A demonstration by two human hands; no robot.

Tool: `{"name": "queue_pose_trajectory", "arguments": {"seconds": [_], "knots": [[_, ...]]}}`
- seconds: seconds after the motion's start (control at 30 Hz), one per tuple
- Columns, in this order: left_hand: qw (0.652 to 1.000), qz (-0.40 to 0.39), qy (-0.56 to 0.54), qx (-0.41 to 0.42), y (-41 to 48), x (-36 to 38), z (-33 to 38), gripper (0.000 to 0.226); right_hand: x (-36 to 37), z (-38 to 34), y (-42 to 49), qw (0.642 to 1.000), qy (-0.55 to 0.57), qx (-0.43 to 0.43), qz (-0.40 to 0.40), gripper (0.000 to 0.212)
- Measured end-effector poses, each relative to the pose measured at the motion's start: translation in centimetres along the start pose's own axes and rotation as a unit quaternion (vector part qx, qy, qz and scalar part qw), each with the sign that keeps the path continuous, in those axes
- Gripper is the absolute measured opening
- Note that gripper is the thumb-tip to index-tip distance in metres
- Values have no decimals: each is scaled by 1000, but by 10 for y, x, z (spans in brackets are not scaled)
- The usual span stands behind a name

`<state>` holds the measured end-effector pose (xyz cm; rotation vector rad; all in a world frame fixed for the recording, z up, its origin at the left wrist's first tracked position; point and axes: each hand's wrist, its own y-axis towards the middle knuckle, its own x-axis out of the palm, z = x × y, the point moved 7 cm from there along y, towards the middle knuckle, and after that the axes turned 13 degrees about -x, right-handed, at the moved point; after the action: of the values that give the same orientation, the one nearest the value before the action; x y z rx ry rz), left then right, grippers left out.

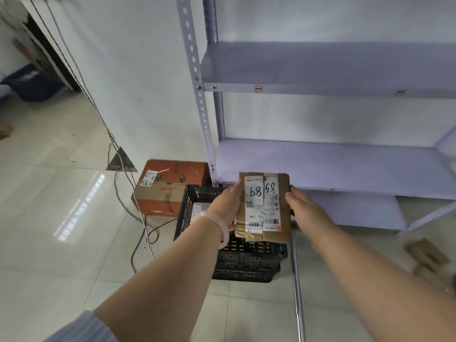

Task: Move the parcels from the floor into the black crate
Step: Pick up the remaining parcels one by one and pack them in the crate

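Note:
Two small brown cardboard parcels (265, 206) with white shipping labels are held side by side above the black crate (246, 257). My left hand (227, 206) grips their left edge and my right hand (306, 208) holds the right edge. The crate is a black lattice plastic box on the tiled floor, partly hidden by the parcels and my left arm. A white-labelled parcel (198, 211) lies inside it at the left. More brown parcels (430, 262) lie blurred on the floor at the far right.
An orange cardboard box (167, 188) with a cartoon face stands behind the crate to its left. A grey metal shelving rack (333, 164) rises just behind and to the right. Cables (145, 233) trail over the floor on the left. A dark bin (32, 82) stands far left.

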<state>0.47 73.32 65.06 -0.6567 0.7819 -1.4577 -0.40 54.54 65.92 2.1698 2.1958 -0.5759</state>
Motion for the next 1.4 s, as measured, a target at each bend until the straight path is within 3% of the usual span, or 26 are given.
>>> {"name": "queue_pose_trajectory", "arguments": {"seconds": [0.27, 0.5, 0.7, 0.83, 0.93, 1.13, 1.4], "knots": [[995, -30, 14, -97, 89, 7, -46, 46, 27, 91, 46, 994, -8, 110, -4, 51], [984, -29, -8, -177, 171, 20, -81, 55, 40, 166, 102, 980, -96, 171, -24, 52], [984, -43, 27, -168, 247, 37, -90, 57, 51, 216, 149, 970, -125, 207, -22, 52], [984, -64, 10, -166, 291, 52, -95, 46, 47, 242, 175, 968, -110, 225, 7, 46], [988, -69, 10, -141, 314, 56, -98, 53, 46, 258, 186, 971, -98, 216, 41, 43], [982, -84, 9, -169, 334, 62, -120, 52, 66, 288, 189, 963, -95, 239, 81, 38], [986, -70, 13, -153, 339, 57, -132, 44, 72, 285, 177, 940, -179, 255, 139, 47]]}}
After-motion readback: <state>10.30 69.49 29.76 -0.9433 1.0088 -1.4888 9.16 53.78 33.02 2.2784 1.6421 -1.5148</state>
